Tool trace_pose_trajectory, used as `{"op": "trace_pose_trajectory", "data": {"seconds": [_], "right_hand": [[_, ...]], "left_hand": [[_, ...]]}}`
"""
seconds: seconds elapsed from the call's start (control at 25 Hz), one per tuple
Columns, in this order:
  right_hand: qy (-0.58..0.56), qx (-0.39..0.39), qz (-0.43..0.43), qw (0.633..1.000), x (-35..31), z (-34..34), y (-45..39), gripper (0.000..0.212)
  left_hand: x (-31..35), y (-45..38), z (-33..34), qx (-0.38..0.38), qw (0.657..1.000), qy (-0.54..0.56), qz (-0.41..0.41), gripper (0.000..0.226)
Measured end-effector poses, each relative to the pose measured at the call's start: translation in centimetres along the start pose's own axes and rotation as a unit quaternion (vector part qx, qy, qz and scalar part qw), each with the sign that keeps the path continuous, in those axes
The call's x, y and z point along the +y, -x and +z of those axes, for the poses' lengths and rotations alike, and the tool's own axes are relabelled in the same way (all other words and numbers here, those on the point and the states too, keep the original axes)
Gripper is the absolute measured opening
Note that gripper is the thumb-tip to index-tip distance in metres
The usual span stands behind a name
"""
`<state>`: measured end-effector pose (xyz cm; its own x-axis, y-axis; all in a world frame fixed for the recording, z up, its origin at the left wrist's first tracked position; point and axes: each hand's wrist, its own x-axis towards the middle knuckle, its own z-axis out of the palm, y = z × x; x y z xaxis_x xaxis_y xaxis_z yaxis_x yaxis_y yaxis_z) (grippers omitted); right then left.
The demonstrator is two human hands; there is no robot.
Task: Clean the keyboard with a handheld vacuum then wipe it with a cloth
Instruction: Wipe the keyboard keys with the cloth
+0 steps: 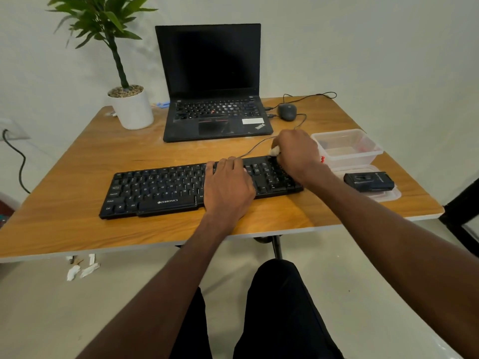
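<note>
Left hand (pixel 228 187) rests flat on the keyboard (pixel 160 190) at table (pixel 64 224) centre, right hand (pixel 298 154) pinches a cloth (pixel 274 151) at its 2 o'clock corner — hard rubbing could snag the cable (pixel 255 145) — or shift the board.

One black full-size keyboard (pixel 181 190) lies at centre frame; one open black laptop (pixel 212 99) above it; one dark corded mouse (pixel 287 111) to the upper right; one green plant in a white pot (pixel 131 107) at upper left; one clear plastic tub (pixel 347 147) and one black handheld device (pixel 369 181) at right; two bare hands, left (pixel 228 187) and right (pixel 298 151)
</note>
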<state>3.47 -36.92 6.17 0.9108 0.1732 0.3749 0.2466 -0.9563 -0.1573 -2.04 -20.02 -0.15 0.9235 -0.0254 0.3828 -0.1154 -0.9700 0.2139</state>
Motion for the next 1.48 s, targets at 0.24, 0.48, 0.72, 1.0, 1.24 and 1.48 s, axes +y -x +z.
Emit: {"op": "trace_pose_trajectory", "data": {"seconds": [0.24, 0.48, 0.72, 1.0, 1.24, 1.48], "right_hand": [[-0.003, -0.062, -0.057, 0.996, -2.2, 0.6, -1.2, 0.031], [-0.023, -0.089, -0.073, 0.993, -2.0, 0.1, -0.3, 0.031], [0.021, -0.031, 0.077, 0.996, 2.3, -1.1, 0.7, 0.018], [0.004, -0.101, -0.071, 0.992, 0.4, -0.8, 0.4, 0.035], [0.030, -0.083, -0.067, 0.994, -1.1, -0.5, -0.4, 0.028], [0.043, -0.116, -0.029, 0.992, -1.3, -1.5, -0.4, 0.035]], "left_hand": [[0.1, -0.1, -0.2, 0.007, 1.000, 0.021, -0.010, 0.050], [0.0, -0.1, -0.2, -0.008, 1.000, 0.012, -0.010, 0.046], [0.1, -0.1, -0.4, -0.010, 1.000, 0.000, -0.010, 0.048], [0.0, 0.0, -0.2, -0.010, 1.000, -0.005, -0.005, 0.048], [0.0, 0.1, 0.0, -0.008, 1.000, -0.001, -0.007, 0.045], [0.0, 0.0, -0.1, -0.012, 1.000, -0.003, -0.011, 0.045]]}}
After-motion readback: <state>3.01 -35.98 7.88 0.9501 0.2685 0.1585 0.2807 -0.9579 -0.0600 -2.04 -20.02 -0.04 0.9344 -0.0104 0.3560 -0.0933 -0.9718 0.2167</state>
